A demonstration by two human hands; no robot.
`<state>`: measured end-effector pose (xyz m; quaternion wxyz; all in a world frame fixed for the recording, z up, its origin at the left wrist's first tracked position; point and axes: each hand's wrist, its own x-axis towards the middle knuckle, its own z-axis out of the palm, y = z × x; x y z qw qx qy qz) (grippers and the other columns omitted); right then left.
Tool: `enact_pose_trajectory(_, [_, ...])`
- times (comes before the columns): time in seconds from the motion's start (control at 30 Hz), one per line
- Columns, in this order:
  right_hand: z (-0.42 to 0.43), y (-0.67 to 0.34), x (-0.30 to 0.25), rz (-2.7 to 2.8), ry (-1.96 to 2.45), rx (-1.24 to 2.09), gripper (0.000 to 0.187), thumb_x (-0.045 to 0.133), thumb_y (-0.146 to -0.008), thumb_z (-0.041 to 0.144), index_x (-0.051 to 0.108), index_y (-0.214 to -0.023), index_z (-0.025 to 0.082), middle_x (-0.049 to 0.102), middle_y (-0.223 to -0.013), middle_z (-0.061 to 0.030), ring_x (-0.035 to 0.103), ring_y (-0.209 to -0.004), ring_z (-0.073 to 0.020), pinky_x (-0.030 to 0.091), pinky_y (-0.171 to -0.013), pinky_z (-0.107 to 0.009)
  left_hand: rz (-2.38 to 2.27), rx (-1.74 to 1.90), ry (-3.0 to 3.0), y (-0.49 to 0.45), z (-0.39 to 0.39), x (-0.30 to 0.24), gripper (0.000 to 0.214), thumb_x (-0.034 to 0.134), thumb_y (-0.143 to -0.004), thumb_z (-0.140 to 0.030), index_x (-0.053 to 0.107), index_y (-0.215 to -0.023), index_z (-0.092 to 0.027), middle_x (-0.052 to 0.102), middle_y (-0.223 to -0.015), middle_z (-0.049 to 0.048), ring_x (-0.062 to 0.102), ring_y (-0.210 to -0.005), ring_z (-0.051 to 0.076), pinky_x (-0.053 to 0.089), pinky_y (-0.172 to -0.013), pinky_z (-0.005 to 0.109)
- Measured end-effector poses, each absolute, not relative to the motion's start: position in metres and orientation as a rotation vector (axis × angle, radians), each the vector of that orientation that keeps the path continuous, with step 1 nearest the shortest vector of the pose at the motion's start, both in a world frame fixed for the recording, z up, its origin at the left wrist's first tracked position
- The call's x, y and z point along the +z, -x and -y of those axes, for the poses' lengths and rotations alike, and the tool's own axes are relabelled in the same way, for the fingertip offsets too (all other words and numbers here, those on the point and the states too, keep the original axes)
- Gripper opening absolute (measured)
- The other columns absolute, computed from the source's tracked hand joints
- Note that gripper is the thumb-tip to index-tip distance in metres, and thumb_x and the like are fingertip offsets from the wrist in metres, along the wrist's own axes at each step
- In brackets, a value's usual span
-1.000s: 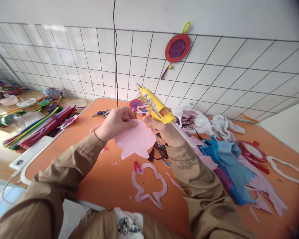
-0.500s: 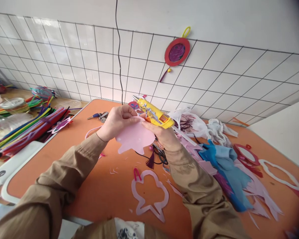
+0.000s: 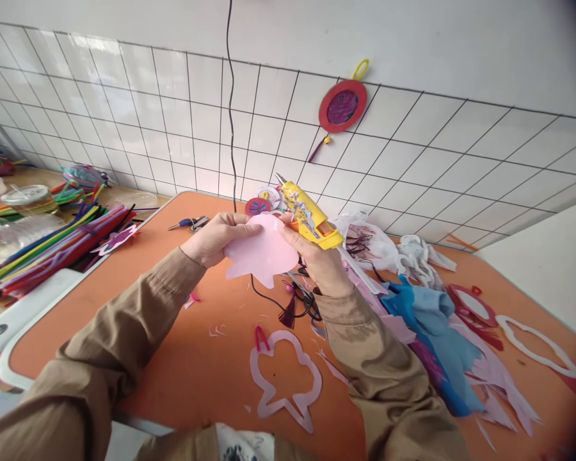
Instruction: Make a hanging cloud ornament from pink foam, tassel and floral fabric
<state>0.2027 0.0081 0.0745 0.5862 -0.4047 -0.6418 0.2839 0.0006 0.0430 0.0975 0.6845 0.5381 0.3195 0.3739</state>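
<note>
A pink paper cutout with a scalloped, pointed outline is held up above the orange table. My left hand pinches its upper left edge between thumb and fingers. Closed round a yellow hot glue gun, my right hand also has its thumb at the cutout's right edge. The gun's metal nozzle points up and to the left, and a pale glue stick juts from its back. Below lies a pink fish-shaped paper frame with a bright pink loop at its upper left.
Scissors and a dark tassel lie beneath my right hand, near a black cord. Blue and pink paper scraps cover the table's right side. Keys lie at the back left. Bundled pipe cleaners sit far left. A red ornament hangs on the tiled wall.
My left hand has shifted its grip from the cutout's top to its left edge. The glue gun has moved slightly right, its nozzle tilting further upward.
</note>
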Motion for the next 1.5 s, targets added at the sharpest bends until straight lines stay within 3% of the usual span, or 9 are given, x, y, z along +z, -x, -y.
enact_pose_trajectory(0.1, [-0.007, -0.201, 0.077, 1.392, 0.951, 0.786, 0.021, 0.078, -0.08, 0.042, 0.073, -0.095, 0.028, 0.065, -0.077, 0.0002, 0.057, -0.062, -0.0157, 0.052, -0.059, -0.034, -0.751, 0.913, -1.293, 0.004, -0.044, 0.101, 0.033, 0.092, -0.057, -0.035, 0.07, -0.065, -0.012, 0.062, -0.053, 0.0009, 0.051, -0.043, 0.008, 0.033, -0.039, 0.019])
enact_pose_trajectory(0.2, [-0.009, -0.201, 0.077, 1.325, 0.94, 0.886, 0.026, 0.079, -0.079, 0.044, 0.072, -0.097, 0.027, 0.063, -0.074, 0.0014, 0.048, -0.053, -0.0115, 0.044, -0.05, -0.029, -0.75, 0.913, -1.34, 0.009, -0.043, 0.105, 0.031, 0.088, -0.062, -0.036, 0.069, -0.065, -0.012, 0.06, -0.052, 0.0005, 0.049, -0.042, 0.008, 0.03, -0.038, 0.019])
enact_pose_trajectory(0.5, [-0.01, -0.211, 0.079, 1.372, 0.978, 0.758, 0.028, 0.075, -0.08, 0.047, 0.068, -0.095, 0.025, 0.059, -0.069, 0.0038, 0.054, -0.058, -0.0126, 0.049, -0.057, -0.028, -0.747, 0.94, -1.359, 0.009, -0.044, 0.104, 0.032, 0.087, -0.062, -0.04, 0.07, -0.067, -0.012, 0.06, -0.054, 0.0006, 0.05, -0.044, 0.009, 0.032, -0.04, 0.02])
enact_pose_trajectory(0.73, [-0.003, -0.211, 0.088, 1.366, 1.024, 0.708, 0.025, 0.076, -0.08, 0.046, 0.066, -0.087, 0.024, 0.07, -0.094, -0.002, 0.063, -0.071, -0.014, 0.052, -0.061, -0.029, -0.769, 1.029, -1.217, 0.013, -0.05, 0.104, 0.03, 0.085, -0.065, -0.037, 0.073, -0.075, -0.011, 0.064, -0.061, 0.0034, 0.056, -0.051, 0.012, 0.041, -0.046, 0.023])
enact_pose_trajectory(0.93, [-0.002, -0.206, 0.091, 1.319, 0.902, 0.836, 0.02, 0.079, -0.08, 0.037, 0.065, -0.081, 0.022, 0.07, -0.105, -0.0024, 0.06, -0.07, -0.011, 0.047, -0.057, -0.026, -0.795, 1.188, -1.326, 0.017, -0.055, 0.102, 0.027, 0.08, -0.07, -0.036, 0.07, -0.067, -0.011, 0.058, -0.053, 0.0008, 0.05, -0.047, 0.008, 0.034, -0.044, 0.02])
enact_pose_trajectory(1.03, [-0.002, -0.205, 0.092, 1.33, 0.882, 0.871, 0.02, 0.078, -0.081, 0.038, 0.067, -0.082, 0.022, 0.069, -0.097, -0.0014, 0.058, -0.067, -0.0104, 0.046, -0.056, -0.025, -0.771, 1.194, -1.566, 0.022, -0.051, 0.109, 0.026, 0.076, -0.078, -0.036, 0.072, -0.07, -0.01, 0.071, -0.07, 0.0073, 0.061, -0.059, 0.012, 0.043, -0.051, 0.022])
enact_pose_trajectory(1.17, [0.0, -0.205, 0.089, 1.365, 0.876, 0.957, 0.017, 0.077, -0.081, 0.034, 0.067, -0.081, 0.021, 0.068, -0.088, 0.0008, 0.058, -0.066, -0.0103, 0.045, -0.057, -0.024, -0.614, 1.1, -1.892, 0.023, -0.04, 0.118, 0.021, 0.074, -0.084, -0.033, 0.079, -0.089, -0.013, 0.076, -0.118, 0.0146, 0.071, -0.1, 0.024, 0.055, -0.079, 0.029])
enact_pose_trajectory(1.3, [0.002, -0.201, 0.083, 1.441, 0.904, 1.025, 0.013, 0.076, -0.08, 0.032, 0.068, -0.081, 0.022, 0.063, -0.073, 0.0031, 0.052, -0.06, -0.0103, 0.042, -0.055, -0.025, -0.536, 1.076, -2.009, 0.018, -0.034, 0.116, 0.025, 0.067, -0.091, -0.035, 0.081, -0.098, -0.016, 0.076, -0.118, 0.0143, 0.07, -0.109, 0.026, 0.056, -0.09, 0.035])
enact_pose_trajectory(1.5, [0.006, -0.197, 0.083, 1.466, 0.961, 1.022, 0.016, 0.079, -0.075, 0.034, 0.068, -0.077, 0.022, 0.059, -0.068, 0.0035, 0.05, -0.059, -0.0122, 0.044, -0.057, -0.029, -0.516, 1.161, -2.164, 0.014, -0.032, 0.111, 0.021, 0.063, -0.093, -0.027, 0.081, -0.095, -0.018, 0.077, -0.113, 0.0107, 0.071, -0.103, 0.021, 0.058, -0.083, 0.029])
